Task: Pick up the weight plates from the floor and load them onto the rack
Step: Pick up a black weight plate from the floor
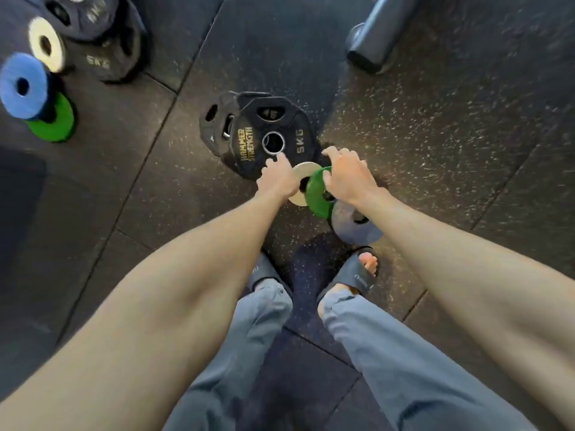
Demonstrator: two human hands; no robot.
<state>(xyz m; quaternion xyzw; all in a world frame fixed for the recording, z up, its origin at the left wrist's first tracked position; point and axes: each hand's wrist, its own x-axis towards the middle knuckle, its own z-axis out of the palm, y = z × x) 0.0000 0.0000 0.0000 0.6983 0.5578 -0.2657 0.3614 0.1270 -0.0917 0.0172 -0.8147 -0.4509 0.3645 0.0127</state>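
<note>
Three small plates lie overlapped on the rubber floor in front of my feet: a white plate (306, 172), a green plate (316, 194) tilted up on edge, and a grey-blue plate (353, 227). My left hand (278, 179) grips the white plate's left side, with a finger toward its hole. My right hand (347, 175) holds the top edge of the green plate. Just behind them, black 5 kg plates (273, 135) lean in a stack. The rack at the upper left carries a white plate (46, 45), a blue plate (23, 87), a green plate (54, 118) and black plates (102, 62).
A dark metal machine leg (378, 35) stands at the upper right. My feet in slides (357, 275) are right below the small plates. Speckled rubber floor tiles (435, 135) spread all around.
</note>
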